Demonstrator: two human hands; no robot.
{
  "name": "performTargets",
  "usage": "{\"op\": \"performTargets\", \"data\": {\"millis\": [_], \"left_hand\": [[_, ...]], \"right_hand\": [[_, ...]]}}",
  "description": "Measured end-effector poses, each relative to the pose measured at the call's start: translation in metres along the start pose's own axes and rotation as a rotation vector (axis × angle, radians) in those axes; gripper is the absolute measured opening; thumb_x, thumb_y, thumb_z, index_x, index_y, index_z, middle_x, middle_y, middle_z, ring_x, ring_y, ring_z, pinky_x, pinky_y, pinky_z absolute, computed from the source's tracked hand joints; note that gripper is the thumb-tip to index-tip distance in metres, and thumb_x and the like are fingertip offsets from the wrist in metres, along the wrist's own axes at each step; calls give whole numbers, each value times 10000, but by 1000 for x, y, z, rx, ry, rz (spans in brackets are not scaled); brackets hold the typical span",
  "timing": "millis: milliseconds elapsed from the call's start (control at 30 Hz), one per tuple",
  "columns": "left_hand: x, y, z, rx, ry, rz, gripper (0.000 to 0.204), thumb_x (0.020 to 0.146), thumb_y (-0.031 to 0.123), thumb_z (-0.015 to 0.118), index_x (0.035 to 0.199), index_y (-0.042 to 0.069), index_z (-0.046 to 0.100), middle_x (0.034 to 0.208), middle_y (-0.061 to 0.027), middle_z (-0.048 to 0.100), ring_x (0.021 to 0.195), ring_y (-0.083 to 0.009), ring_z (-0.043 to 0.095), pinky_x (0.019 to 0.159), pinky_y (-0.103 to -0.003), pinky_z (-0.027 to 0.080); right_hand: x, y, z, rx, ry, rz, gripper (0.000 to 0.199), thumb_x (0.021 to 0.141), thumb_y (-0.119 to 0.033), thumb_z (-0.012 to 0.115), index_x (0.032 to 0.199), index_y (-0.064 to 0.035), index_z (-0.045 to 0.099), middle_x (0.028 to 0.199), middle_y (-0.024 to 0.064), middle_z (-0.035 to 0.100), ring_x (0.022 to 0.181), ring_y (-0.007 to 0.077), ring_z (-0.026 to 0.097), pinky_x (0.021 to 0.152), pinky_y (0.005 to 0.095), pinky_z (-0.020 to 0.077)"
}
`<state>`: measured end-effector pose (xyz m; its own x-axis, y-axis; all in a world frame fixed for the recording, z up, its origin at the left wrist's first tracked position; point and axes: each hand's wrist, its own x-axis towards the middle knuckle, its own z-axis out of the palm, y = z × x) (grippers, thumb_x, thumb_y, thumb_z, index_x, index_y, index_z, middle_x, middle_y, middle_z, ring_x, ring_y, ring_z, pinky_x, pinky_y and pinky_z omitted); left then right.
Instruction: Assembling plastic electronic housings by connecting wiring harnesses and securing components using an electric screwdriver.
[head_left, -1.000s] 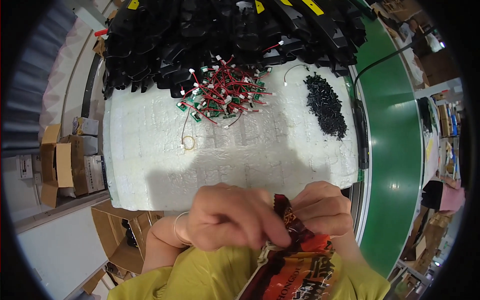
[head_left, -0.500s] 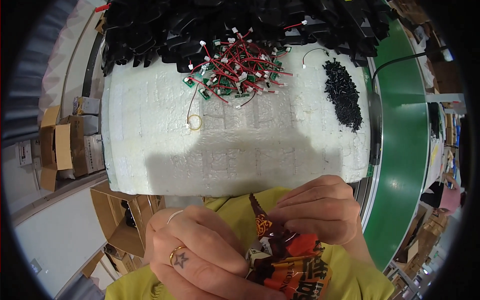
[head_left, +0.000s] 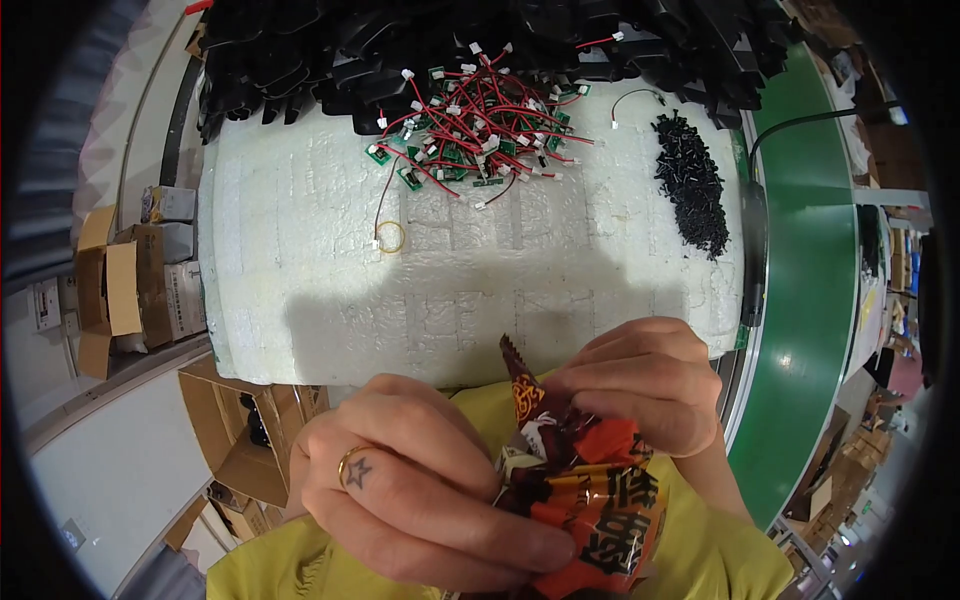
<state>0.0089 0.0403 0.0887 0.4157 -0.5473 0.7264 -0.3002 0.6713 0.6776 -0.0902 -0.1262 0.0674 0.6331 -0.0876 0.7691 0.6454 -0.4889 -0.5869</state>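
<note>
Between both hands (head_left: 410,485), a packet (head_left: 595,485)

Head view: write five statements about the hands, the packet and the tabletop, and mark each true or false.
1. The left hand and right hand both hold the packet. True.
2. The gold ring is on the right hand. False: it is on the left.
3. The small black parts lie left of the wired boards. False: they lie right of them.
4. A yellow loop lies on the white surface. True.
5. The shirt is blue. False: it is yellow-green.
</note>
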Motion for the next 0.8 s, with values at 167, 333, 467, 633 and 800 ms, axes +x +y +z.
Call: {"op": "performTargets", "data": {"millis": [167, 333, 467, 633, 800], "left_hand": [[6, -13, 3, -40, 31, 85, 182, 794, 44, 537, 685, 75, 680, 842, -44, 719, 635, -111, 528, 545, -222, 451], [2, -14, -20, 96, -147, -76, 150, 815, 102, 569, 794, 60, 712, 920, -75, 716, 703, -144, 577, 637, -233, 468], [0, -31, -24, 256, -68, -145, 170, 844, 189, 609, 852, 57, 715, 932, -113, 709, 734, -182, 601, 662, -268, 479], [-10, -40, -21, 361, 237, -282, 117, 666, 36, 700, 775, 1, 679, 886, -138, 703, 739, -234, 596, 644, -325, 469], [-6, -41, -22, 406, 336, -351, 171, 671, -90, 615, 819, -23, 670, 902, -163, 701, 786, -232, 619, 682, -302, 499]], "right_hand": [[-2, 0, -6, -44, -45, 40, 149, 735, -64, 651, 831, 47, 678, 824, 152, 685, 661, 224, 675, 539, 287, 555], [-8, 13, -11, -114, -90, 137, 186, 645, 27, 609, 816, 74, 669, 784, 154, 677, 648, 254, 674, 560, 317, 552], [-17, 25, -5, -194, 0, 221, 298, 557, 83, 532, 822, 93, 667, 745, 163, 664, 628, 281, 663, 581, 330, 543], [-23, 38, 6, -243, 130, 334, 261, 571, 119, 587, 815, 63, 662, 725, 148, 655, 624, 272, 658, 570, 308, 527], [-32, 45, 10, -147, 153, 449, 269, 654, 120, 630, 903, 24, 669, 779, 125, 669, 673, 223, 657, 616, 279, 511]]}}
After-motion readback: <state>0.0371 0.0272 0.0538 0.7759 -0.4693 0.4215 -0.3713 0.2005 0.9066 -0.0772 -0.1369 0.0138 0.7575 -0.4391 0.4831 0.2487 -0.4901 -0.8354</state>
